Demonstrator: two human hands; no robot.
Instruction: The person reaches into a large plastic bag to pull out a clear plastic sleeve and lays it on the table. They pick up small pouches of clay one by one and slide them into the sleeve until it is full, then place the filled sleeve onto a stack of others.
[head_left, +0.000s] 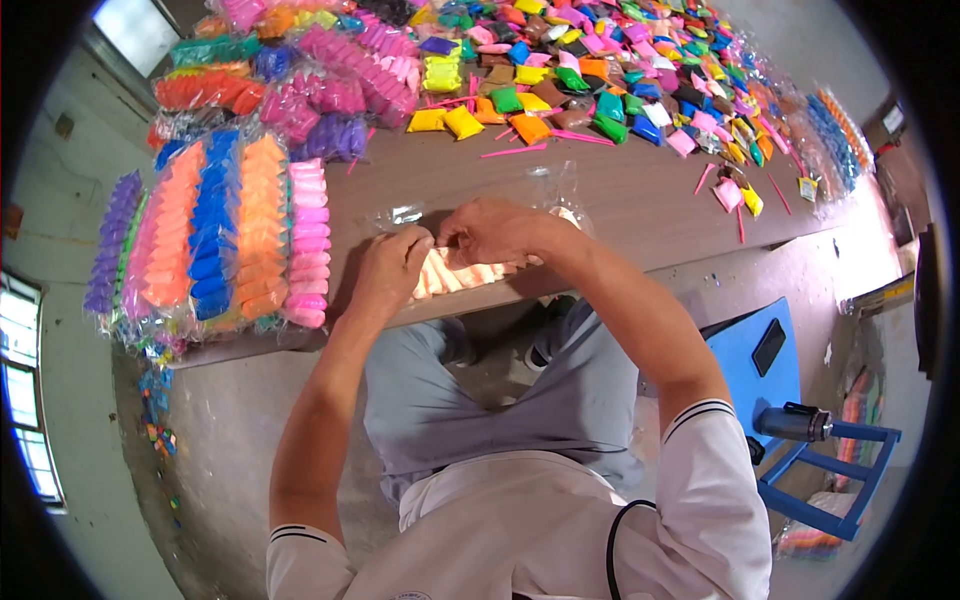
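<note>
A clear plastic bag (470,278) holding a row of pale peach packets lies near the front edge of the brown table (400,185). At the bag's left end is my left hand (397,258), its fingers pinched on the plastic. My right hand (492,232) is just beside it, over the top of the bag, with fingers curled together on the plastic too. Both hands nearly touch each other. Part of the packets is hidden under my right hand and forearm.
Bagged rows of coloured packets (213,230) stand at the table's left. Loose colourful packets (590,75) and pink sticks (513,151) cover the back. At the right, a blue stool (745,350) carries a phone (769,347) and a bottle (795,422).
</note>
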